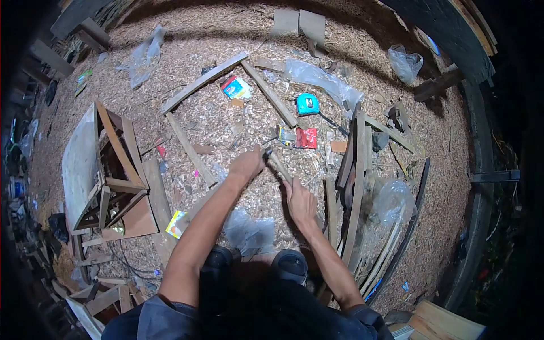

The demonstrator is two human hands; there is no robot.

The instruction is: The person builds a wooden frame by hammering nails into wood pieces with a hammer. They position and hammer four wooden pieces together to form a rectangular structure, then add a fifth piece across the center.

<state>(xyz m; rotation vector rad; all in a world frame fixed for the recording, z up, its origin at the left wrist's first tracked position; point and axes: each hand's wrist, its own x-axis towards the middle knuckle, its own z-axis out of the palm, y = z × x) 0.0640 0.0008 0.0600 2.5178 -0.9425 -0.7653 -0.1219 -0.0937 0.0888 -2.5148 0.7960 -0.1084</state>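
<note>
My right hand point(302, 203) is closed round the wooden handle of what looks like a hammer point(279, 165), held slanting up and to the left. At the tool's dark head end, my left hand point(247, 164) is closed, its fingertips against that end. Just beyond lie a red packet point(306, 138) and a yellow printed packet point(287, 136). Farther up on the ground sits a teal tape measure point(307, 104). Wooden strips form an open frame: a top strip point(205, 82), a right strip point(269, 93) and a left strip point(191, 149).
Wood shavings cover the ground. On the left stands a wooden frame structure with a pale panel point(81, 164). Long wood strips point(357, 192) lie at right, beside crumpled clear plastic point(395, 201). Another plastic sheet point(323, 79) lies beyond the tape measure. My shoes point(290, 265) are below my hands.
</note>
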